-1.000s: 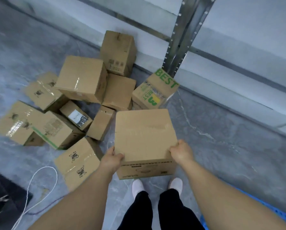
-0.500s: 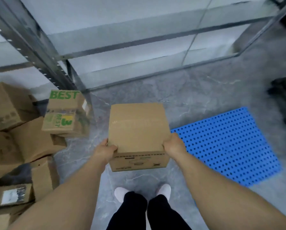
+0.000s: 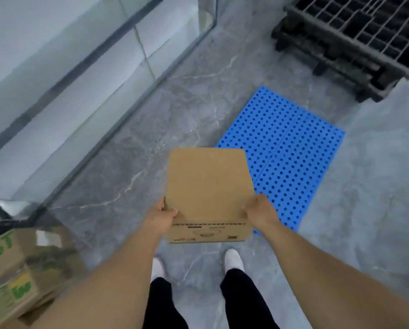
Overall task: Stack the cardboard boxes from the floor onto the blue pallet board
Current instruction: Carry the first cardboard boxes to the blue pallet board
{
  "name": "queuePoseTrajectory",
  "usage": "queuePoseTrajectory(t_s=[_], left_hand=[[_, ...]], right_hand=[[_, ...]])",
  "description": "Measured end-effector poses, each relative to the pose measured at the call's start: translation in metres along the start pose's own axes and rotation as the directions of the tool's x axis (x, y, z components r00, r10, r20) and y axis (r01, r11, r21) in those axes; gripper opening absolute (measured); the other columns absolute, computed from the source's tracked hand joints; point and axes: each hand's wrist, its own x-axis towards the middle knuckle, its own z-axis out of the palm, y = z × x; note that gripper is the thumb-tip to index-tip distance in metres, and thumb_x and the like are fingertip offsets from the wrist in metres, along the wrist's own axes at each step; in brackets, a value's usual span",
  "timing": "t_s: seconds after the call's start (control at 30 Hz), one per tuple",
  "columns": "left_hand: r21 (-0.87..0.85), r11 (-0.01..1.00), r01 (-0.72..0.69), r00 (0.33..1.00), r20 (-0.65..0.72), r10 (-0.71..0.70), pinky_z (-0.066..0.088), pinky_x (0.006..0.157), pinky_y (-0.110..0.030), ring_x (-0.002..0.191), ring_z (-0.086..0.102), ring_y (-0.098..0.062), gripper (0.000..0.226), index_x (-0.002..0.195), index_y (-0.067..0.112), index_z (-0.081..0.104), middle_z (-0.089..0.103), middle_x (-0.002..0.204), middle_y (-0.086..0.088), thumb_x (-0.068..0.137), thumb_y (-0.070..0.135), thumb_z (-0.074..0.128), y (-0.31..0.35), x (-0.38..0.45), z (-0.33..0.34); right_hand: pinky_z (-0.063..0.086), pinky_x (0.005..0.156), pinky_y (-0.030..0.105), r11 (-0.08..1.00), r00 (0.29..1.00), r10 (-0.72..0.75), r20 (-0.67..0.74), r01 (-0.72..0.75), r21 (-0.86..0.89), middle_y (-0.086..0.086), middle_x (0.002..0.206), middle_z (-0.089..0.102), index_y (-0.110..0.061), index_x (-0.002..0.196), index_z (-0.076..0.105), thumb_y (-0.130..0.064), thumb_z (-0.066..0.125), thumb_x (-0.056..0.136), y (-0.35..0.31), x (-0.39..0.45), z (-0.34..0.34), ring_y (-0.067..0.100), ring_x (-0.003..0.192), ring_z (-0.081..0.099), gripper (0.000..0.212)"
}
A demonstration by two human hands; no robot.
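The grey marble-veined floor carries a flat blue perforated plastic pallet board, a dark wire-mesh pallet cage beyond it, and brown cardboard boxes with green print (blurred) near the glass partition's foot.

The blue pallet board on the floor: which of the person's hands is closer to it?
Right. The right hand grips the box's side directly over the blue pallet board's near edge; the left hand grips the opposite side, over bare floor.
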Motion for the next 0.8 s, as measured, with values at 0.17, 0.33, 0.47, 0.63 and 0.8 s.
queuePoseTrajectory(t_s=[0.17,0.33,0.47,0.63,0.8], left_hand=[[0.112,0.990,-0.082,0.990,0.127,0.067,0.044,0.097,-0.036,0.110,0.056,-0.024,0.050,0.140,0.021,0.039,0.054,0.130,-0.006,0.093,0.008,0.050,0.034,0.064,0.023],[0.221,0.958,-0.181,0.963,0.236,0.127,0.042,0.090,-0.029,0.113,0.052,-0.020,0.054,0.145,0.023,0.029,0.049,0.137,-0.005,0.095,0.010,0.047,0.057,0.137,0.049],[0.210,0.945,-0.251,0.943,0.273,0.190,0.048,0.080,-0.027,0.094,0.057,-0.014,0.053,0.143,0.027,0.032,0.056,0.124,-0.005,0.095,0.006,0.044,0.052,0.199,0.080],[0.232,0.935,-0.268,0.936,0.293,0.195,0.049,0.072,-0.020,0.097,0.057,-0.012,0.053,0.145,0.025,0.029,0.053,0.134,-0.003,0.096,0.006,0.042,0.015,0.272,0.115],[0.207,0.934,-0.292,0.928,0.298,0.224,0.051,0.068,-0.018,0.091,0.060,-0.008,0.055,0.145,0.025,0.028,0.055,0.129,-0.001,0.096,0.004,0.041,-0.021,0.325,0.134]], right_hand=[[0.027,0.045,0.027,0.977,0.986,0.152,-0.063,-0.141,0.162,0.000,0.073,0.040,-0.011,0.107,0.042,-0.011,0.043,0.090,0.011,0.031,0.003,0.013,0.058,0.040,0.016],[0.023,0.040,0.024,0.942,0.964,0.215,-0.155,-0.163,0.294,0.000,0.067,0.034,-0.014,0.081,0.036,-0.009,0.043,0.090,0.019,0.086,0.018,0.012,0.052,0.034,0.013],[0.029,0.045,0.027,0.920,0.946,0.231,-0.228,-0.136,0.368,0.001,0.073,0.038,-0.012,0.100,0.038,-0.009,0.042,0.091,0.033,0.139,0.039,0.013,0.056,0.036,0.010],[0.033,0.055,0.024,0.897,0.925,0.245,-0.292,-0.102,0.430,-0.003,0.083,0.040,-0.010,0.119,0.041,-0.013,0.042,0.094,0.067,0.197,0.087,0.012,0.068,0.041,0.025],[0.030,0.052,0.022,0.879,0.906,0.255,-0.338,-0.073,0.470,-0.004,0.085,0.040,-0.016,0.107,0.040,-0.016,0.043,0.094,0.094,0.237,0.134,0.012,0.072,0.041,0.014]])
